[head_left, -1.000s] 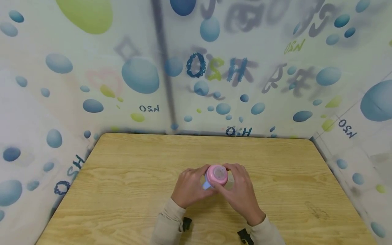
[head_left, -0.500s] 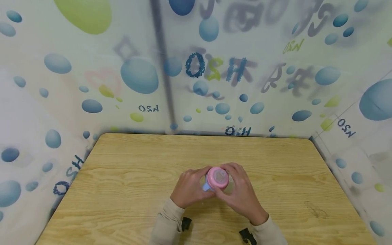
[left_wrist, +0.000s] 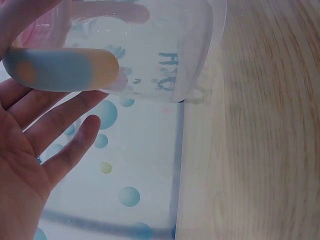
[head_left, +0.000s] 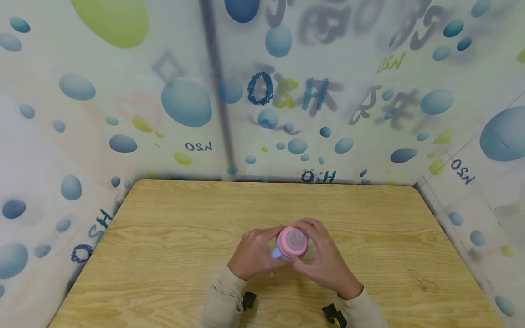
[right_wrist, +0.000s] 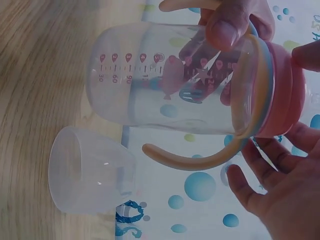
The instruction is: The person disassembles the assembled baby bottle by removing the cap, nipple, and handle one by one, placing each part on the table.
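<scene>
In the head view, a baby bottle point(head_left: 294, 240) is held between two hands, low in the middle of the frame, and is seen from above. It is gripped by the left hand point(head_left: 256, 253), and its top is pinched by the right hand point(head_left: 326, 259). Pale sleeves point(head_left: 226, 296) are worn on both arms. A wooden table point(head_left: 172, 228) is seen under them, and a wall point(head_left: 242, 132) with blue and green bubbles is seen behind.

In the left wrist view, the clear part of the bottle is seen at the top. A blue and peach handle point(left_wrist: 62, 70) is seen at the upper left, above the palm and spread fingertips of the left hand.

In the right wrist view, the bottle is shown sideways across the upper middle. Its base is pointed left, and its pink ring point(right_wrist: 286, 90) is held by the right hand near the right edge. Red numbers are printed on the bottle. A clear cap point(right_wrist: 100, 170) is seen on the table at the lower left. Whether the base is touching the table cannot be told.
</scene>
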Demonstrator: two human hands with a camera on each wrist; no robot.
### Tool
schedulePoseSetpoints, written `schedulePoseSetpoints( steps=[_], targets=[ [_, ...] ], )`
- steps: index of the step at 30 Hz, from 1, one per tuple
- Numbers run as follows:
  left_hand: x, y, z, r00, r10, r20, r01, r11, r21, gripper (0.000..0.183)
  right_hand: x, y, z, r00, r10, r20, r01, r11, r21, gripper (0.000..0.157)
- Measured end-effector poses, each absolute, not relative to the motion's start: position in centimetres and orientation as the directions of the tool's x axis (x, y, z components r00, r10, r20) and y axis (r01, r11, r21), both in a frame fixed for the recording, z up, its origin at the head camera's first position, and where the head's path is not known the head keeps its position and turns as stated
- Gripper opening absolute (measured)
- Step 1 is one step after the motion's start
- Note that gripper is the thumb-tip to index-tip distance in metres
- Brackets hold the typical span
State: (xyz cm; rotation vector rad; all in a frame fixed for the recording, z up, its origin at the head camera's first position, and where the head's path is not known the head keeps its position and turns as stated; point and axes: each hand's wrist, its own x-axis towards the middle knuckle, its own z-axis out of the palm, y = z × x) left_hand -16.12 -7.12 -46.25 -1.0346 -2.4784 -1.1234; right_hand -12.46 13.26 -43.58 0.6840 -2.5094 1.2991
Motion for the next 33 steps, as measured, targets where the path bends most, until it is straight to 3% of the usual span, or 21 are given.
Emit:
schedulePoseSetpoints(
  steps=[12, 19, 26, 33],
  targets=[
    [-16.0, -7.1, -46.1, -0.736, 0.523, 0.431, 0.668, 0.450, 0.593, 0.070, -12.6, 13.8, -44.0, -0.853, -0.336, 0.400, -0.519, 0.461, -0.720, 0.066],
    [-16.1, -6.9, -46.1, -0.729, 0.504, 0.462, 0.682, 0.489, 0.543, 0.066, -12.2, 12.7, -44.0, -0.880, -0.149, 0.451, -0.433, 0.644, -0.631, 0.081],
    [-16.1, -6.9, -46.2, -0.739, 0.491, 0.461, 0.674, 0.537, 0.507, 0.066, -12.1, 11.9, -44.0, -0.891, -0.030, 0.453, -0.329, 0.730, -0.599, 0.077],
    [-16.2, -6.9, -46.2, -0.737, 0.482, 0.474, 0.674, 0.565, 0.476, 0.065, -12.0, 11.3, -44.1, -0.888, 0.054, 0.456, -0.280, 0.723, -0.631, 0.066]
  ],
)
